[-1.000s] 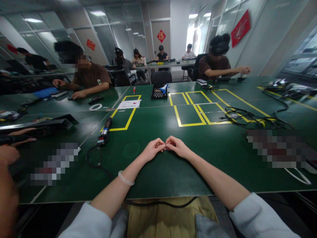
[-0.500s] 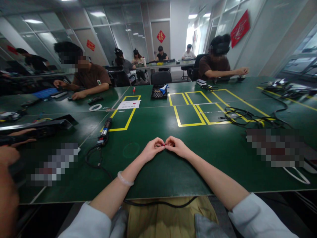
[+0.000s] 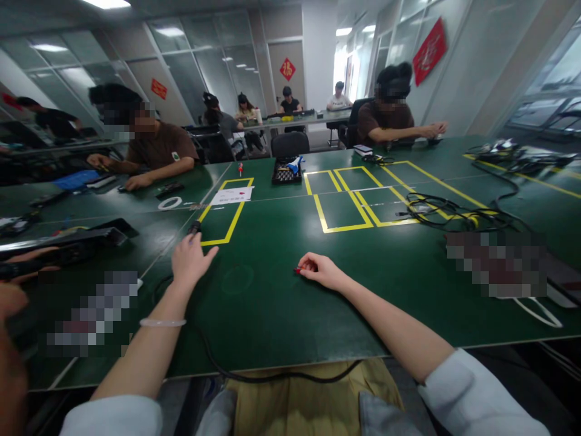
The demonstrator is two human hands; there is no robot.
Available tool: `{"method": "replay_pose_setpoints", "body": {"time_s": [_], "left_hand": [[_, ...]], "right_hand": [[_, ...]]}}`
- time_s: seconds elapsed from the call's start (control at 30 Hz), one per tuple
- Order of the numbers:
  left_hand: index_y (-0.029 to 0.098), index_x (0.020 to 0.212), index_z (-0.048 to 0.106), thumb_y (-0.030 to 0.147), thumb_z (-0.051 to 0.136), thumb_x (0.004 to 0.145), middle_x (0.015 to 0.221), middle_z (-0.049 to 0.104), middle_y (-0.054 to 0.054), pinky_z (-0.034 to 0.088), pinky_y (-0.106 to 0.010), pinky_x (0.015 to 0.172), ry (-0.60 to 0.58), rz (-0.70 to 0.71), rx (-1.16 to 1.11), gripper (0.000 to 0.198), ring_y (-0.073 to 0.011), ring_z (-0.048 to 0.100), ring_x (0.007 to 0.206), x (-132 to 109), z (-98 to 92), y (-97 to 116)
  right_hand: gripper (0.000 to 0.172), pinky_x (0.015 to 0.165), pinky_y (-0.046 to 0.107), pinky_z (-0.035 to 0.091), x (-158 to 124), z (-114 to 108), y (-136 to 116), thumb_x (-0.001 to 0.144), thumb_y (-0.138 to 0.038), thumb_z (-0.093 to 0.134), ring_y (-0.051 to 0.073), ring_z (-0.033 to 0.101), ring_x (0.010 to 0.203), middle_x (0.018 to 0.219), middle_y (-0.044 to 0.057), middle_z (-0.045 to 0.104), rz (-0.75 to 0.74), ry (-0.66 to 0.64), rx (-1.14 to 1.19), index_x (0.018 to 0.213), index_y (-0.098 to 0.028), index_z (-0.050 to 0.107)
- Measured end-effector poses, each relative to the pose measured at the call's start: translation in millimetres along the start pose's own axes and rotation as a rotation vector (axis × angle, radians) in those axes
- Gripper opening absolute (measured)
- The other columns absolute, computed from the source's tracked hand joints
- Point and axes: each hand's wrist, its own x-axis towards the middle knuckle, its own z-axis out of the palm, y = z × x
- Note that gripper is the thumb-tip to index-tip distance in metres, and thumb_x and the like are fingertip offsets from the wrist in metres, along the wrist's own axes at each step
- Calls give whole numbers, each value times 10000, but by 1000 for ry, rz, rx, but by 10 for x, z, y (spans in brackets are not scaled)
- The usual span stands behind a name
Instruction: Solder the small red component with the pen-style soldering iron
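Observation:
My left hand (image 3: 191, 257) lies over a corded, pen-shaped electric screwdriver (image 3: 195, 227). Its thumb is spread away and the fingers stretch forward, not wrapped round the tool. Most of the screwdriver is covered by the hand; only its dark far end shows. Near the middle of the table, my right hand (image 3: 321, 270) pinches a small red part (image 3: 297, 270) between thumb and forefinger. That part is too small to make out its exact kind.
Yellow tape frames (image 3: 345, 229) mark the green table (image 3: 272, 327). Farther back stand a black parts tray (image 3: 285, 172), a white paper (image 3: 232, 194) and a red-handled screwdriver (image 3: 240, 169). Coiled black cables (image 3: 436, 209) lie at right. A co-worker's hand (image 3: 11, 300) is at far left.
My left hand has left the small red part and moved left and forward onto the electric screwdriver. My right hand still pinches the red part in about the same place.

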Motion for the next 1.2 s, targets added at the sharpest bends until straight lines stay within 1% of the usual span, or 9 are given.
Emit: {"method": "replay_pose_setpoints", "body": {"time_s": [0.07, 0.17, 0.23, 0.4, 0.57, 0.63, 0.73, 1.03, 1.2], "left_hand": [[60, 1309, 422, 622, 447, 810, 1378, 415, -254, 353, -539, 980, -13, -143, 137, 751, -430, 391, 1253, 42, -2, -362], [48, 1298, 427, 691, 333, 820, 1288, 489, -279, 412, -535, 893, -293, -279, 131, 806, -446, 477, 1164, 27, 33, -660], [75, 1323, 418, 680, 246, 846, 1276, 497, -277, 435, -529, 857, -417, -276, 75, 790, -435, 510, 1133, -4, 71, -709], [126, 1384, 372, 619, 230, 866, 1330, 448, -254, 452, -527, 840, -307, -185, 87, 729, -422, 493, 1165, -63, 132, -670], [98, 1382, 350, 608, 404, 802, 1307, 452, -254, 470, -459, 835, -401, -117, 93, 774, -397, 538, 1121, -14, 131, -736], [113, 1380, 345, 576, 423, 801, 1300, 459, -235, 471, -442, 839, -412, -109, 110, 746, -379, 553, 1106, -19, 116, -690], [135, 1367, 362, 557, 414, 811, 1272, 481, -210, 476, -431, 827, -382, -98, 134, 700, -360, 572, 1073, -114, 76, -442], [151, 1356, 385, 461, 449, 851, 1154, 535, -154, 472, -340, 757, -231, 144, 107, 596, -271, 586, 976, -639, -30, 902], [181, 1409, 318, 409, 528, 835, 1202, 522, -134, 450, -317, 815, -204, 295, -27, 653, -243, 569, 1007, -826, -15, 1456]], "right_hand": [[160, 580, 226, 401, -4, 1, -11, 785, -259, 631, 101, 487, 611, 692, -19, 552, 1, -6, -9, 896, -149, 594], [155, 585, 228, 404, -9, -2, -26, 789, -257, 629, 103, 491, 619, 695, -15, 554, -4, -5, -23, 893, -146, 599], [150, 589, 229, 407, -11, -6, -30, 790, -254, 627, 104, 497, 623, 697, -15, 557, -6, -6, -31, 892, -147, 600], [152, 594, 228, 409, -11, -9, -19, 794, -249, 625, 104, 497, 628, 707, -12, 562, -8, -8, -32, 901, -144, 601], [154, 595, 226, 404, -9, -10, 9, 802, -256, 623, 105, 503, 635, 712, -12, 562, -19, -17, -31, 907, -146, 600], [165, 599, 226, 403, -11, -13, 14, 805, -253, 622, 104, 504, 639, 722, -15, 559, -38, -15, -24, 930, -151, 589], [150, 596, 222, 394, -14, -16, 7, 808, -233, 617, 100, 495, 631, 728, -22, 552, -76, -6, -38, 932, -159, 576], [85, 588, 220, 390, -4, -1, 24, 823, -224, 595, 101, 482, 622, 733, -21, 542, -113, 19, -100, 874, -166, 558], [67, 607, 226, 400, -1, -11, 44, 820, -209, 589, 105, 484, 640, 766, -13, 535, -156, 62, -168, 869, -172, 561]]}}
